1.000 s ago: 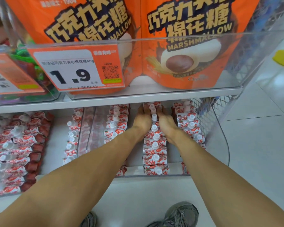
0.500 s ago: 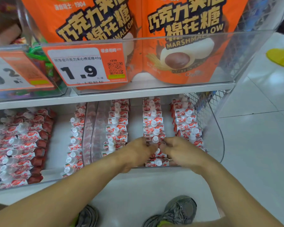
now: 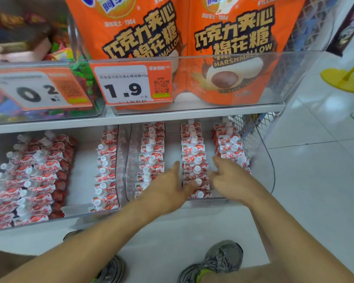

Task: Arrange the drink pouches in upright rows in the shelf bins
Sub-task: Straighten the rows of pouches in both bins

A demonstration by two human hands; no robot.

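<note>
Red-and-white drink pouches with white caps stand in upright rows in a clear bin [image 3: 262, 176] on the lower shelf. The middle row [image 3: 194, 158] runs between my two hands. My left hand [image 3: 168, 184] lies on the row's left side with fingers fairly straight. On the row's right side my right hand [image 3: 229, 176] hovers with fingers loosely curled, holding nothing. Both hands are motion-blurred. A left row [image 3: 151, 156] and a right row [image 3: 231, 148] flank them.
A second clear bin [image 3: 80, 209] to the left holds one upright row [image 3: 106, 170] and a heap of leaning pouches [image 3: 33, 176]. Above hang orange marshmallow bags [image 3: 229, 50] and price tags [image 3: 131, 82]. A wire mesh panel [image 3: 251, 129] closes the shelf's right end. My shoes [image 3: 221, 260] stand below.
Both hands slid from deep in the bin toward its front along the middle row, then opened and spread slightly apart. The camera tilted down and nearer.
</note>
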